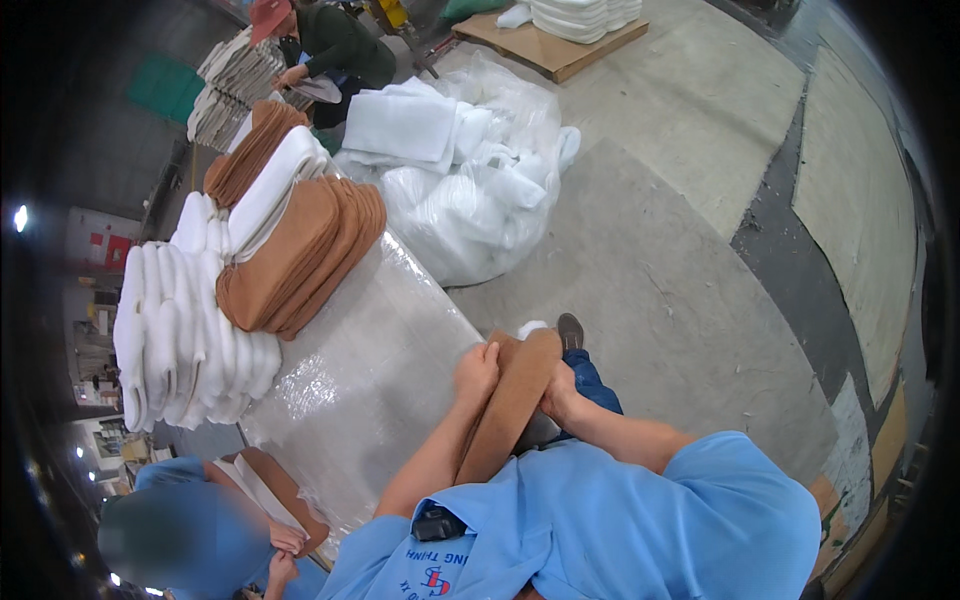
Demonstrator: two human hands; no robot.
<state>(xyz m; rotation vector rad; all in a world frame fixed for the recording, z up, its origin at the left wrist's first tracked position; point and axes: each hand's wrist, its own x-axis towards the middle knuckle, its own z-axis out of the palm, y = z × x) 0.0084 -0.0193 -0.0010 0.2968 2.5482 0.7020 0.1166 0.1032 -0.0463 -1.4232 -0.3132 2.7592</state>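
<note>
The brown fabric piece [510, 400] stands on edge between the person's two hands, at the near edge of a plastic-wrapped table [370, 350], tilting up and away from the blue shirt. A bit of white padding [531, 327] shows at its far end. The left hand [476, 372] closes over the piece's left face near the top, fingers curled around the edge; the right hand [560, 392] presses flat against the opposite face lower down, so the piece is squeezed between the two (whether the right fingertips hook round the back, I cannot tell).

It looks soft and light, a flat felt-like or suede-like panel with foam inside, so it will likely bend and sag if held by one corner. A hold with both palms on the broad faces, or a grip along the long edge, should keep it straight. The surface seems matte and not slippery; nothing about it looks fragile.

Farther along the table lies a stack of brown pieces [300, 255] like it, leaning on piles of white foam pads [180, 340]. Beyond, on the floor, a clear plastic bag of white stuffing [480, 190] lies slumped. A co-worker in a blue shirt [180, 530] sits lower left, handling another brown piece, and another person in dark green [335, 45] works at the far end.
</note>
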